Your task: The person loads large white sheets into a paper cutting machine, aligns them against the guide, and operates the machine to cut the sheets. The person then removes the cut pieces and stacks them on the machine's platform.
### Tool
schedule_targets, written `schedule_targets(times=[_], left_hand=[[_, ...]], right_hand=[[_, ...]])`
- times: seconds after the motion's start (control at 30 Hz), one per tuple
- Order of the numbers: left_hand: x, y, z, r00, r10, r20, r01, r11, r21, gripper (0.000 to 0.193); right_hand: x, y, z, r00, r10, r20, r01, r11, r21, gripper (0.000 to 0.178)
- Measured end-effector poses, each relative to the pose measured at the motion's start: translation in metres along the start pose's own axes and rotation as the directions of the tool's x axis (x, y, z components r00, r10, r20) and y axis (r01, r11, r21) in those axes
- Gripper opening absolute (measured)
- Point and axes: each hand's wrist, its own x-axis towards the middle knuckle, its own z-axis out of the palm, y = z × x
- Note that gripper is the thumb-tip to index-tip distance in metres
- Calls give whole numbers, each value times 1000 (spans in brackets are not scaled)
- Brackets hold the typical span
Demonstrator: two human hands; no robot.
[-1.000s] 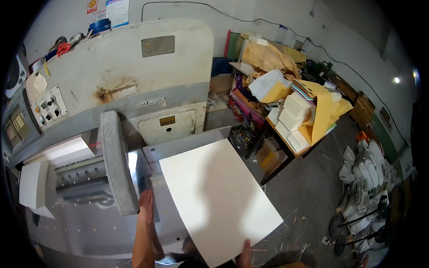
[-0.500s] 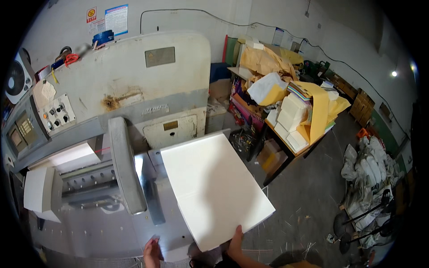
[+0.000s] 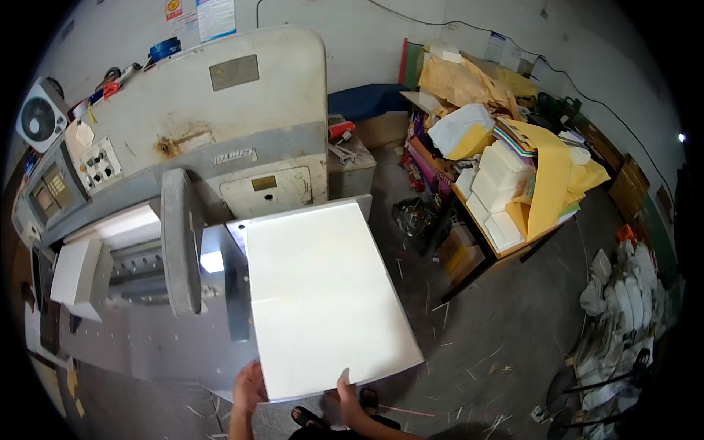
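Note:
A wide stack of white paper sheets (image 3: 326, 293) lies tilted on the right end of the machine's metal table (image 3: 161, 345). At its near edge, my right hand (image 3: 349, 400) grips it with the thumb on top; the other fingers are hidden underneath. My left hand (image 3: 248, 387) is at the near left corner, its curled fingers against the side edge. Farther left on the table stands a white paper block (image 3: 75, 271), and another pile of white paper (image 3: 121, 224) lies behind it.
A grey upright guard (image 3: 182, 246) rises from the large cutting machine (image 3: 246, 125) left of the stack. To the right, a wooden table (image 3: 480, 257) carries paper blocks and yellow wrapping. White sacks (image 3: 623, 301) lie at far right. Paper scraps litter the floor (image 3: 469, 337).
The stack has shifted left and slightly nearer on the table. My left hand has come up against its corner; my right hand has moved left with the stack. The view has shifted too.

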Motion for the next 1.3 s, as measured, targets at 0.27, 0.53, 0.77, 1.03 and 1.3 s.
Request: schedule_targets(times=[0.27, 0.53, 0.77, 1.03, 1.3], left_hand=[[39, 45, 1, 972, 206, -111, -172, 950, 260, 62], [176, 120, 84, 995, 58, 85, -80, 955, 285, 65], [253, 140, 138, 987, -154, 38, 145, 974, 177, 56], [255, 143, 149, 997, -64, 38, 58, 989, 138, 58], [242, 141, 115, 999, -44, 7, 44, 999, -9, 74]], right_hand=[[37, -58, -225, 990, 140, 8, -139, 989, -54, 43], [216, -222, -148, 882, -364, 300, 371, 928, 35, 71], [309, -274, -50, 922, -211, 324, 231, 973, -25, 70], [340, -270, -48, 827, -169, 537, 26, 964, 263, 73], [328, -273, -52, 843, -289, 453, 149, 936, 320, 76]])
